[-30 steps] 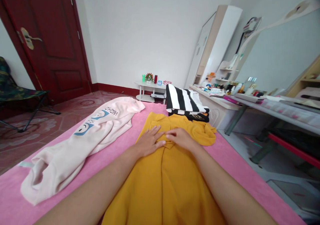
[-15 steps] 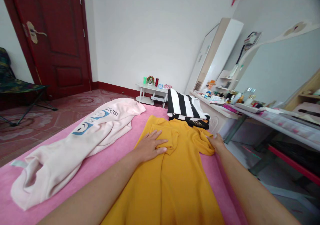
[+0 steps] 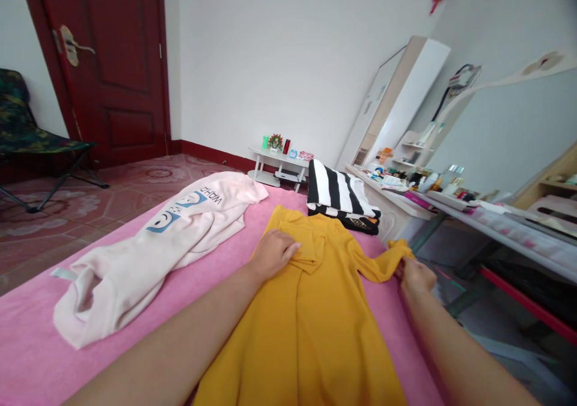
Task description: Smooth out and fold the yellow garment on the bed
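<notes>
On the pink bed (image 3: 288, 211), head view only, so that's all I've got to go on. Yellow garment (image 3: 311, 322) lies flat down the middle, running from near me out toward the striped folded pile (image 3: 336, 193). My left hand (image 3: 273, 253) sits palm-down on the upper left part of the fabric, fingers (image 3: 288, 248) loosely together, pressing where a fold edge is turned in. My right hand (image 3: 415, 275) is out at the bed's right edge, fingers closed, pinching the end of the yellow sleeve (image 3: 387, 262), which is drawn out sideways and a bit lifted, not lying flat.

Step in hand, as I read it: laying out/folding the top, w/ the left side pinned and the right sleeve under control. Next move prob. calls for keeping the left palm down as an anchor while the sleeve gets carried across the body w/o dragging the rest askew; sleeve end hangs near the edge, so grip needs to hold.

Pale pink sweatshirt (image 3: 171, 238) lies to the left, apart from the yellow one. Cluttered dresser (image 3: 419, 205) beyond the bed, right.
</notes>
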`<state>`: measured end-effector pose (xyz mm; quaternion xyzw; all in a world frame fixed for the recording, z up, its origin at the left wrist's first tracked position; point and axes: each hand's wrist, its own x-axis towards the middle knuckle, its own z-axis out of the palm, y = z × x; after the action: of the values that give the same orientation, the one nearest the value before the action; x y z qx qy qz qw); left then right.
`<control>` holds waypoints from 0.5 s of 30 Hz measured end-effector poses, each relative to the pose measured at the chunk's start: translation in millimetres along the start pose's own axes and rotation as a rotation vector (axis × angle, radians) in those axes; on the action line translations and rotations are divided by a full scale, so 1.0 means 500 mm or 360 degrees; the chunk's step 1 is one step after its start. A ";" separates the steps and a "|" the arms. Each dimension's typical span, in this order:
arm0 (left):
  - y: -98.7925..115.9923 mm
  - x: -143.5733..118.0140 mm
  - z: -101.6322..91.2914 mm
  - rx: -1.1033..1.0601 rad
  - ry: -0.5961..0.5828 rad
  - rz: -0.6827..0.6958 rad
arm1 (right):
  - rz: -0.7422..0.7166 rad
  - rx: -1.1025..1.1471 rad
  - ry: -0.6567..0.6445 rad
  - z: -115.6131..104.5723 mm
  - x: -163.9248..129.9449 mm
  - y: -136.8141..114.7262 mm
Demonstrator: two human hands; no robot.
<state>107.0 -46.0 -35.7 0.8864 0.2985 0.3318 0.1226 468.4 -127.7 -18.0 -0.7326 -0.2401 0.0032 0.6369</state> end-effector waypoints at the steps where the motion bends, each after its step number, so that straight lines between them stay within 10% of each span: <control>1: 0.003 0.001 -0.005 -0.0005 0.0069 0.0018 | 0.0020 0.0107 0.0068 -0.001 0.003 -0.027; 7: 0.043 -0.014 -0.017 0.0110 0.0191 0.0596 | -0.0289 0.0449 -0.0099 0.045 -0.063 -0.294; 10: 0.074 -0.024 -0.014 0.0282 0.0028 0.1079 | -0.0707 0.0482 -0.1260 0.056 -0.176 -0.423; 15: 0.083 -0.027 -0.016 0.0413 0.0121 0.0963 | -0.1036 0.0063 -0.1660 0.001 -0.313 -0.425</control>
<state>112.0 -86.8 -19.5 0.9301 0.0657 0.3453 -0.1066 255.7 -167.1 133.5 -0.5116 -0.7313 0.1711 0.4174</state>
